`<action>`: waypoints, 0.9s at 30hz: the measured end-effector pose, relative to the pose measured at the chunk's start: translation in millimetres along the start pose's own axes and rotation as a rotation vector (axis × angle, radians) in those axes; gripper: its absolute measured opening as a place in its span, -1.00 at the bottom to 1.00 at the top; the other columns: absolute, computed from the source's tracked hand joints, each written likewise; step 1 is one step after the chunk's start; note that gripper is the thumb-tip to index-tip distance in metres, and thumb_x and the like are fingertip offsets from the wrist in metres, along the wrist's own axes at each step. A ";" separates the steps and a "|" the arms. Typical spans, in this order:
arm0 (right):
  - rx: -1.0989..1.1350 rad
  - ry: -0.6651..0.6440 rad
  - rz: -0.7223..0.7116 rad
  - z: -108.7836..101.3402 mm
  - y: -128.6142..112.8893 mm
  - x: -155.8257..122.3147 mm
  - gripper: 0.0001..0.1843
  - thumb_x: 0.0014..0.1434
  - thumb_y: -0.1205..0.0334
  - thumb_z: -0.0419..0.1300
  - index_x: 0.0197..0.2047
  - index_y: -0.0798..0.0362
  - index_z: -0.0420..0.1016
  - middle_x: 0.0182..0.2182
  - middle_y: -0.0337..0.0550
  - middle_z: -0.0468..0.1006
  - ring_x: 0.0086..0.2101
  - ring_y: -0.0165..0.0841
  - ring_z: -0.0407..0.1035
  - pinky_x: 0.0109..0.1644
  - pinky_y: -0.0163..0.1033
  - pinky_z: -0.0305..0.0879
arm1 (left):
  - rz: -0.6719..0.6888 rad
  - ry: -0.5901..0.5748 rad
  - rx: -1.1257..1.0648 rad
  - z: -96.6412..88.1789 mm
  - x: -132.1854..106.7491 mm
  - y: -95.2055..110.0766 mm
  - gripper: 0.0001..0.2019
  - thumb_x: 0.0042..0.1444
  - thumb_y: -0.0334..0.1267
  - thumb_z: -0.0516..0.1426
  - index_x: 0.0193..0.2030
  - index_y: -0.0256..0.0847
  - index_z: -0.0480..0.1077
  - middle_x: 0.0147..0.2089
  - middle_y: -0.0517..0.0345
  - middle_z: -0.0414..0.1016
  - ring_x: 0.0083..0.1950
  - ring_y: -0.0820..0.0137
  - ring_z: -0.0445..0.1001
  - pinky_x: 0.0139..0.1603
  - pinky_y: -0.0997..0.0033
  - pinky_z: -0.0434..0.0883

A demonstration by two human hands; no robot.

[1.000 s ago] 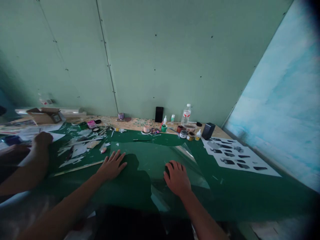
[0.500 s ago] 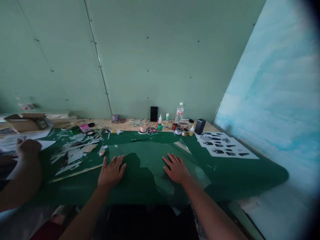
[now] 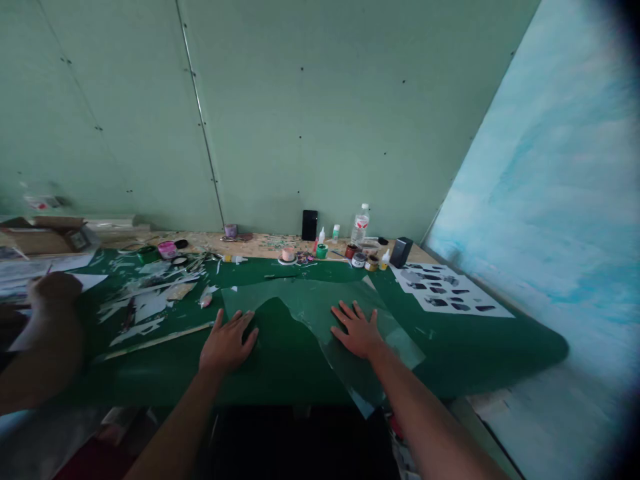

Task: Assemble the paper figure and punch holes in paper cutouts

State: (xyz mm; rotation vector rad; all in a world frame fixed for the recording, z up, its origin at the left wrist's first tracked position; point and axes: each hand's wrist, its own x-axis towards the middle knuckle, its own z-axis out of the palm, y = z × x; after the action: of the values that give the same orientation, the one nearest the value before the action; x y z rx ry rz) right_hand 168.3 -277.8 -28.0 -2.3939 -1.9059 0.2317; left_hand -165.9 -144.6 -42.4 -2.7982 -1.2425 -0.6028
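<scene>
A clear plastic sheet (image 3: pixel 320 303) lies on the dark green mat (image 3: pixel 475 347) in front of me. My left hand (image 3: pixel 226 341) rests flat on the sheet's left part, fingers spread. Flat on the sheet's right part lies my right hand (image 3: pixel 356 329), fingers stretched out. Neither hand holds anything. The sheet's near right corner hangs over the table's front edge.
A co-worker's arm and closed hand (image 3: pixel 53 290) lie at the far left by white paper scraps (image 3: pixel 145 300) and a wooden ruler (image 3: pixel 155 340). Small jars, glue bottles, a water bottle (image 3: pixel 359 227) and a phone (image 3: pixel 309 224) line the back. A printed sheet (image 3: pixel 445 290) lies right.
The view has pulled back and shifted. My right hand has opened from curled to flat and slid forward on the sheet. The co-worker's hand moved left.
</scene>
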 end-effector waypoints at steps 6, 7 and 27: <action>0.002 -0.068 0.047 -7.1 17.3 4.7 -0.26 0.23 -0.37 -0.20 0.41 -0.41 -0.15 0.45 -0.24 -0.37 0.39 0.06 -0.47 0.22 0.54 -0.54 | -0.041 -0.053 -0.002 4.2 4.2 -3.0 -0.47 0.31 -0.04 -0.11 0.34 -0.20 0.21 0.31 0.00 0.33 0.42 0.12 0.12 0.43 -0.21 -0.23; 0.004 -0.074 0.051 -8.9 20.7 4.7 -0.27 0.22 -0.37 -0.20 0.41 -0.41 -0.14 0.45 -0.25 -0.36 0.39 0.06 -0.46 0.23 0.53 -0.54 | -0.048 -0.064 -0.001 4.6 4.6 -3.3 -0.46 0.31 -0.02 -0.11 0.34 -0.18 0.20 0.33 0.01 0.30 0.43 0.10 0.09 0.42 -0.23 -0.22; 0.013 0.198 0.056 11.2 54.5 -12.5 -0.38 0.29 -0.24 -0.13 0.35 -0.26 0.16 0.39 -0.21 0.06 0.34 0.01 -0.06 0.30 0.48 -0.27 | -0.079 -0.056 0.100 4.7 34.2 19.5 -0.56 0.30 -0.11 -0.08 0.13 -0.32 0.41 0.16 -0.17 0.47 0.22 0.06 0.39 0.39 -0.26 -0.10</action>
State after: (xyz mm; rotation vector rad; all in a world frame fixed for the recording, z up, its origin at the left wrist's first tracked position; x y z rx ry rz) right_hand 216.2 -302.7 -46.4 -2.3641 -1.7475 0.0095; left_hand -129.5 -132.8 -31.9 -2.7133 -1.3583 -0.4551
